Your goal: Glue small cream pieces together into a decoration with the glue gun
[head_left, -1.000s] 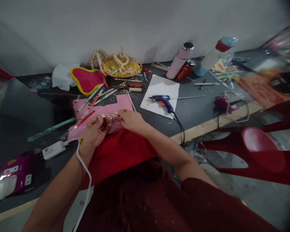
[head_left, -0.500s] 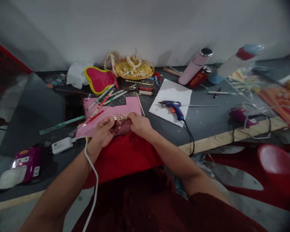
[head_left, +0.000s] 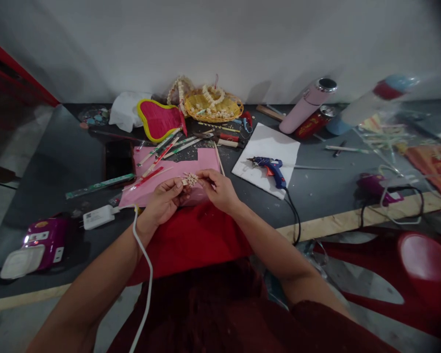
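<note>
Pale spiky cluster (head_left: 191,179) up in front of me, between my two hands, over the near edge of the pink sheet (head_left: 208,158). Red cloth (head_left: 206,240) just below, toward my lap.

Left hand (head_left: 164,200): thumb and forefinger narrow, pinched on the cluster's left end, by a small blocky bit. Right hand (head_left: 221,192): fingertips at the cluster's right edge; whether they grip or merely touch, cannot tell at this size.

State of the work: many short pale pieces stand bunched together, so I'd judge the cluster well past its start. Whether every piece is fixed, or the whole finished, I cannot make out. Glue gun (head_left: 270,164) lies on its side on the white board (head_left: 279,138), to my right, in neither hand, a glue stick (head_left: 316,167) poking from its back end.

Material over: long printed strips (head_left: 160,153), loose across the far left of the pink sheet, not cut short. Pale crumbs (head_left: 206,146) on the tabletop (head_left: 316,206) just beyond. Red-handled tool (head_left: 228,138) near them, set down. At the wall, a yellow basket (head_left: 209,119) with loose pale pieces (head_left: 202,112) and a made-up ring (head_left: 207,94) inside; another strung curve (head_left: 181,89) just beside it.
</note>
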